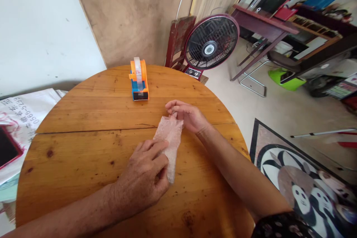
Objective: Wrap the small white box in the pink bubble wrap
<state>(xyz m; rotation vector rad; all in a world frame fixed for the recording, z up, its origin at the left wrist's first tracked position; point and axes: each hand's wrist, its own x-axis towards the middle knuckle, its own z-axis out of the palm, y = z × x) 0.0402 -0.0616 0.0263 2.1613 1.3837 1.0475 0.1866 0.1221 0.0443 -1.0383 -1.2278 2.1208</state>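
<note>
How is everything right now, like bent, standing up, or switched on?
Bubble wrap: crinkled, long and narrow.
Left hand: on the bubble wrap, fingers bent.
Right hand: at the wrap's far end, fingers curled.
Tape dispenser: upright, roll loaded.
Fan: standing; can't tell if it's on.

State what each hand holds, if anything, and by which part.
The left hand rests across the left side of the translucent wrap; the right hand is at its far end. Whether either grips it cannot be told.
</note>
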